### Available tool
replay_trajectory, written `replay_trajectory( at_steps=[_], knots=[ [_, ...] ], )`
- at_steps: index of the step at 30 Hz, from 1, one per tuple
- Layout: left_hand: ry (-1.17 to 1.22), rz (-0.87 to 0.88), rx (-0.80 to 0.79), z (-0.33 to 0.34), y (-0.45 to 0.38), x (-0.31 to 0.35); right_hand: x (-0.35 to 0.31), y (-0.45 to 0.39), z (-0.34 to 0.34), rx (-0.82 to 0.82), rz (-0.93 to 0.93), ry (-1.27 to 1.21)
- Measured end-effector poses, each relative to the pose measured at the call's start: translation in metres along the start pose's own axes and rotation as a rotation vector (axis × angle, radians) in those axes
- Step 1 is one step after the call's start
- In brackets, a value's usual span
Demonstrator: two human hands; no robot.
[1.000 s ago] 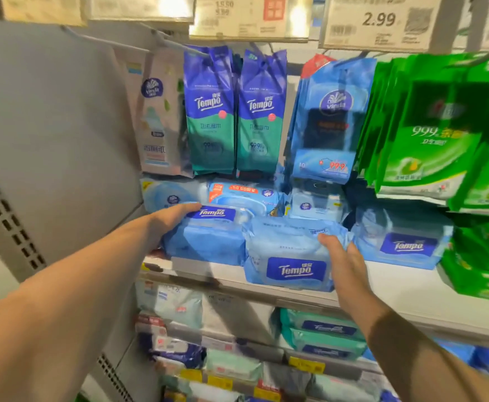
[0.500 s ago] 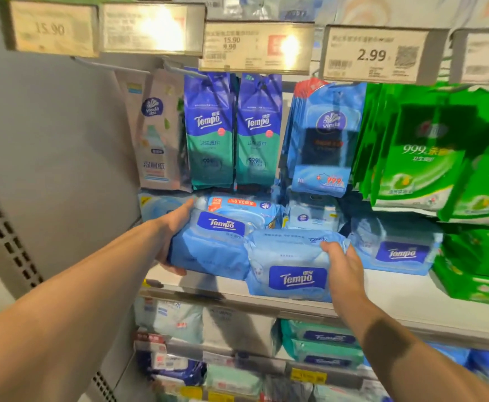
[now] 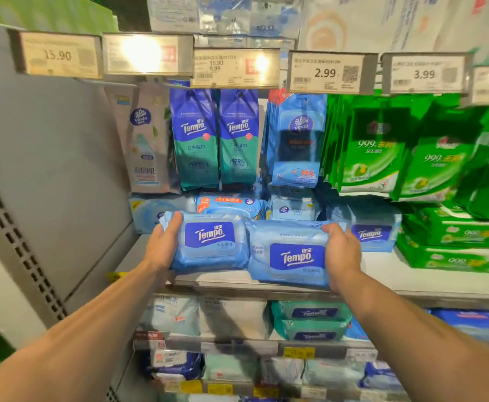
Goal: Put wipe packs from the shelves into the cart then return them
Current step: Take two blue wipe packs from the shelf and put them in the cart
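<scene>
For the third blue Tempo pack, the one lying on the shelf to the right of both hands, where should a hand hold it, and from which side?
Judging by its pose, grip the third Tempo pack across its short ends, coming from the front. It lies flat with its label facing out; the right hand crowds its left end, so reach over the top.

Retail shop, wipes and tissue aisle. Grey metal shelving in tiers, with a perforated upright (image 3: 11,245) at the left. Price tags (image 3: 326,72) clipped along the rail above read 15.90, 2.99, 3.99, some with barcodes and QR squares. Same-brand stock repeats in rows: hanging blue-green Tempo pouches (image 3: 195,140), green 999 packs (image 3: 371,146), flat blue Tempo wipe packs (image 3: 371,235) on the shelf board (image 3: 382,271). Yellow labels (image 3: 299,352) on the lower shelf edges.
</scene>
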State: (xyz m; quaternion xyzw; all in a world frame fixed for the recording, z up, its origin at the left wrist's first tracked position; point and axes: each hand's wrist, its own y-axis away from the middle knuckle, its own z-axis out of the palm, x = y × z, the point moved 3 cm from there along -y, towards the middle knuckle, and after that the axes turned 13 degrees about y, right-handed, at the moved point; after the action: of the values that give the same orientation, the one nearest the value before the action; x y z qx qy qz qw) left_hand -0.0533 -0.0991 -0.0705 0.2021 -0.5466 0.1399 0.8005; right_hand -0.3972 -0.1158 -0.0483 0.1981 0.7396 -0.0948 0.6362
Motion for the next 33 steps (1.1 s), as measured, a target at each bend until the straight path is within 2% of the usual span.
replay_trajectory(
  at_steps=[4, 9, 15, 21, 25, 33],
  knots=[
    [-0.022, 0.161, -0.056, 0.006, 0.028, 0.002, -0.009, 0.006, -0.030, 0.004, 0.063, -0.053],
    [0.085, 0.133, -0.195, 0.022, 0.054, -0.001, -0.029, 0.041, -0.080, 0.103, 0.065, -0.093],
    [0.166, 0.087, -0.383, 0.073, 0.098, -0.007, -0.026, 0.088, -0.160, 0.270, 0.078, -0.142],
    [0.216, 0.015, -0.623, 0.163, 0.166, -0.034, -0.010, 0.135, -0.279, 0.475, 0.094, -0.137],
    [0.235, -0.034, -0.781, 0.231, 0.226, -0.060, 0.004, 0.171, -0.375, 0.668, 0.107, -0.133],
    [0.205, -0.185, -1.048, 0.381, 0.363, -0.149, 0.056, 0.240, -0.566, 1.022, 0.205, -0.171]
  ],
)
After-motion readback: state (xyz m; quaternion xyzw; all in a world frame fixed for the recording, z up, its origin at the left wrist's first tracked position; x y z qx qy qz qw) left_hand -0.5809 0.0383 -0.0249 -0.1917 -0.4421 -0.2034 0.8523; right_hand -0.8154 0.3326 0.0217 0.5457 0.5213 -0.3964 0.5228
